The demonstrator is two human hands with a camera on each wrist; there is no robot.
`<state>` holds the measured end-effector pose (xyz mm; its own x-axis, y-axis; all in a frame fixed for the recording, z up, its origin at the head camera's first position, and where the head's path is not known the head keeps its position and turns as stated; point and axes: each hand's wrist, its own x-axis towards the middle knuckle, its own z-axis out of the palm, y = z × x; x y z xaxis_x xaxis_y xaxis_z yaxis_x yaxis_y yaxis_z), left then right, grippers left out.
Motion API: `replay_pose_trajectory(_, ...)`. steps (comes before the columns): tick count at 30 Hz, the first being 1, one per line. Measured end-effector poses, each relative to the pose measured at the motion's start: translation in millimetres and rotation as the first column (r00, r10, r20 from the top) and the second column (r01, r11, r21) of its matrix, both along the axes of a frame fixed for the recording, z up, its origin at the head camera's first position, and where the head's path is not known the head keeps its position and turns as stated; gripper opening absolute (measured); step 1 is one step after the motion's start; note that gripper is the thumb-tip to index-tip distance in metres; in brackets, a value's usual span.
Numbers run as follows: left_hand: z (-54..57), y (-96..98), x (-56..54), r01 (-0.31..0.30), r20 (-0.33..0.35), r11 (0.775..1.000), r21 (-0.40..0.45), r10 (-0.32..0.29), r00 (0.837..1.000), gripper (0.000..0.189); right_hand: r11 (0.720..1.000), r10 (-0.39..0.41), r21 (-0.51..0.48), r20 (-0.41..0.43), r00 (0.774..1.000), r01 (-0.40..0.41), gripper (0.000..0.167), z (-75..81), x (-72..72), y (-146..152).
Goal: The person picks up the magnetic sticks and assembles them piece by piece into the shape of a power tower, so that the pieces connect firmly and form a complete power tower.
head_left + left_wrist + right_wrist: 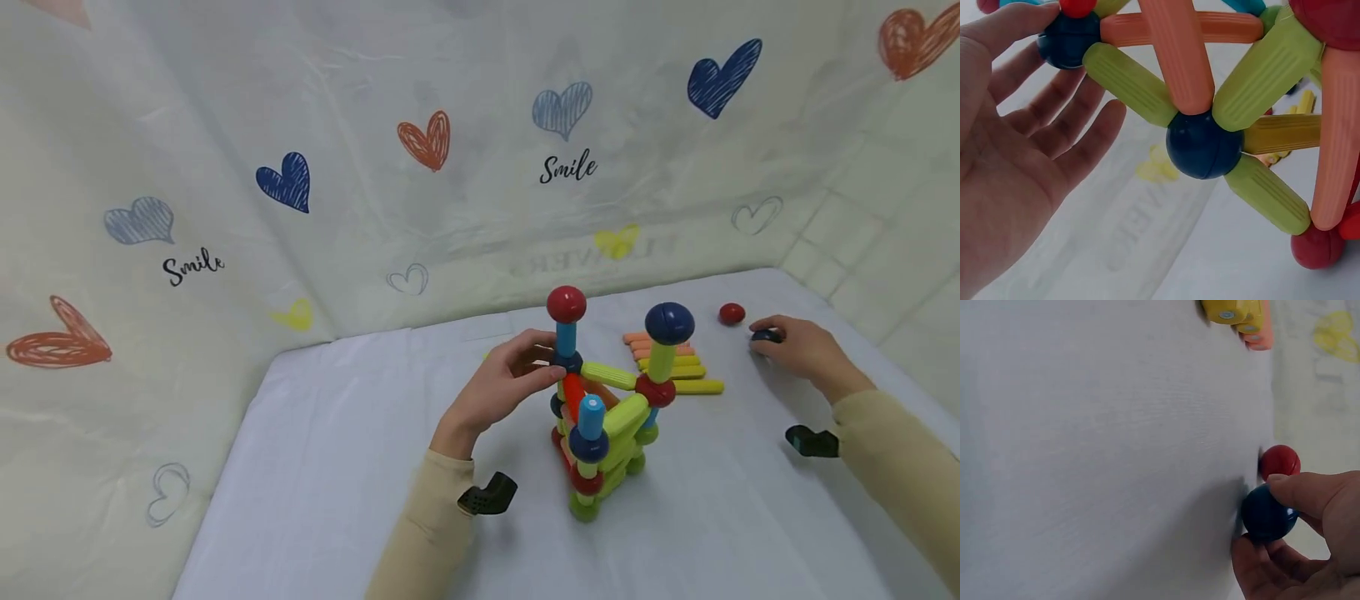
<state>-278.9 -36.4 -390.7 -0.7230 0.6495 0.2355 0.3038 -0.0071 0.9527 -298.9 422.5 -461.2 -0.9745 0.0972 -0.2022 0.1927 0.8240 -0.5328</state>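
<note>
A toy structure of coloured sticks and balls stands on the cloth-covered table. My left hand steadies it at a dark blue corner ball, thumb on the near side and fingers reaching behind. Above that corner a light blue stick rises with a red ball on top. Out at the right, my right hand pinches a loose dark blue ball between thumb and fingers, low at the table. A loose red ball lies close beside it.
Behind the structure lies a row of loose orange and yellow sticks. A taller post with a dark blue ball sticks up at the structure's right. Beyond the table's back edge hangs a pale sheet printed with hearts.
</note>
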Motion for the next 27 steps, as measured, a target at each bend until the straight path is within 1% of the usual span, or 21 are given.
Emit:
replay_pose_trajectory(2, 0.0, -7.0, 3.9, 0.006, -0.017, 1.0, 0.012, -0.006, 1.0, 0.029, 1.0, -0.009, -0.007, -0.01, 1.0, 0.009, 0.058, -0.6, 3.6, 0)
replay_pose_trajectory(5, 1.2, -16.6, 10.5, 0.017, -0.028, 1.0, 0.023, -0.016, 0.999, 0.031, 0.998, -0.031, -0.055, -0.024, 0.999, 0.03, 0.072, 5.8, 12.0, -6)
replay_pose_trajectory(7, 2.2, -22.0, 15.1, 0.027, -0.033, 0.999, 0.018, -0.026, 0.999, 0.037, 0.993, -0.041, -0.11, -0.041, 0.998, 0.037, 0.079, 16.0, 19.5, -14)
replay_pose_trajectory(10, 3.1, -26.2, 20.6, 0.043, -0.057, 0.999, 0.003, -0.043, 0.997, 0.046, 0.98, -0.034, -0.199, -0.076, 0.996, 0.018, 0.082, 40.8, 33.8, -34)
replay_pose_trajectory(13, 3.4, -26.4, 24.2, 0.04, -0.091, 0.999, -0.006, -0.04, 0.995, 0.05, 0.962, -0.024, -0.271, -0.136, 0.99, -0.014, 0.074, 67.4, 50.1, -58)
replay_pose_trajectory(17, 2.4, -25.7, 28.4, 0.003, -0.111, 1.0, -0.017, -0.005, 0.994, 0.049, 0.941, -0.013, -0.334, -0.21, 0.978, -0.06, 0.06, 100.0, 76.1, -93)
replay_pose_trajectory(21, 1.3, -25.2, 33.1, -0.014, -0.118, 1.0, -0.021, 0.011, 0.993, 0.05, 0.943, 0.019, -0.316, -0.274, 0.962, -0.108, 0.049, 124.9, 106.1, -128)
replay_pose_trajectory(23, 1.5, -24.6, 36.3, -0.025, -0.126, 0.999, -0.022, 0.022, 0.992, 0.051, 0.935, 0.062, -0.313, -0.324, 0.944, -0.169, 0.043, 133.7, 120.3, -143)
replay_pose_trajectory(24, 1.6, -24.3, 38.1, -0.031, -0.132, 0.999, -0.021, 0.028, 0.991, 0.051, 0.925, 0.087, -0.319, -0.345, 0.934, -0.204, 0.042, 137.5, 126.4, -151)
replay_pose_trajectory(27, 1.8, -22.7, 43.7, -0.051, -0.15, 0.998, -0.024, 0.047, 0.988, 0.051, 0.87, 0.167, -0.372, -0.395, 0.903, -0.323, 0.041, 149.4, 141.2, -171)
